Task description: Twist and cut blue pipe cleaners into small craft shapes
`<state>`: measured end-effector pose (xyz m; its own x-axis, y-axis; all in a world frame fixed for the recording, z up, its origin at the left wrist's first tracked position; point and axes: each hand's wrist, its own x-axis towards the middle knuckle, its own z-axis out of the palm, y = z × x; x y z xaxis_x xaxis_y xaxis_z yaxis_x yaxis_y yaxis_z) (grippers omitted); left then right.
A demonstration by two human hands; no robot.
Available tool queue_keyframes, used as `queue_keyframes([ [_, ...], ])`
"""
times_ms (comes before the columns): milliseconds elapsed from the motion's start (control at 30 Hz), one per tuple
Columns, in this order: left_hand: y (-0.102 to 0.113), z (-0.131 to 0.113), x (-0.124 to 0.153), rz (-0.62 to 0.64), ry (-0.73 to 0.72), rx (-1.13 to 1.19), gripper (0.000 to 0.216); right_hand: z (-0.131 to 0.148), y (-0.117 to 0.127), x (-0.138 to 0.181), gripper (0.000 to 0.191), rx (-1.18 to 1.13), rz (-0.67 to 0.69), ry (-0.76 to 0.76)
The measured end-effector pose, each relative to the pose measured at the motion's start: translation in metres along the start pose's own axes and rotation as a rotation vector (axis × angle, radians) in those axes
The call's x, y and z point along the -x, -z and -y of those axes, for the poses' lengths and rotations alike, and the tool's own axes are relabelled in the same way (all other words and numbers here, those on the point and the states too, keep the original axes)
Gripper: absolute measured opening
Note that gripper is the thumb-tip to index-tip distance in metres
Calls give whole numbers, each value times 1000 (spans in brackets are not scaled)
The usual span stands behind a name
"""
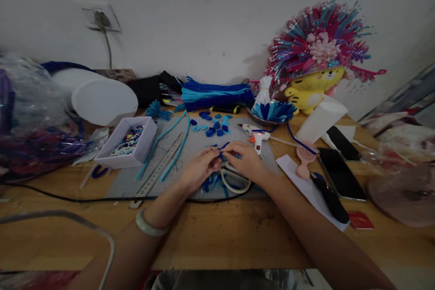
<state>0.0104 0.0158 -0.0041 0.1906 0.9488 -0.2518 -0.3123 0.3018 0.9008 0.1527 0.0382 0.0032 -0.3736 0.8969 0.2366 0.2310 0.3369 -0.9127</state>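
Note:
My left hand [200, 166] and my right hand [245, 159] meet over a grey mat [136, 176] on the wooden table, both pinched on a dark blue pipe cleaner piece [221, 148] held between them. White-handled scissors [234, 182] lie on the mat just under my right hand, with blue offcuts around them. A pale bangle [149, 225] sits on my left wrist. Small blue twisted shapes [212, 126] are scattered on the mat beyond my hands.
A glue gun [255, 135], metal ruler [159, 168], white bead box [127, 142], long blue pipe cleaners [215, 93], two phones [340, 173], a white cup [321, 120], a pink comb [303, 161] and a yellow toy with feathered headdress [316, 54] surround the mat. A black cable [68, 198] crosses the left.

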Motion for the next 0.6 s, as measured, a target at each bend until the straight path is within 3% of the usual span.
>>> queue_keyframes([
  [67,1,0,-1,-20,-82,-118,16,0,-1,-1,9,-149,-18,-212],
  [200,4,1,-2,-42,-235,-335,21,4,-4,-1,27,-475,163,-574],
  [500,3,0,-1,-118,-246,-328,22,-1,-2,-2,14,-981,266,-812],
  [600,2,0,-1,-140,-211,-237,22,-3,-3,-3,15,-986,291,-783],
])
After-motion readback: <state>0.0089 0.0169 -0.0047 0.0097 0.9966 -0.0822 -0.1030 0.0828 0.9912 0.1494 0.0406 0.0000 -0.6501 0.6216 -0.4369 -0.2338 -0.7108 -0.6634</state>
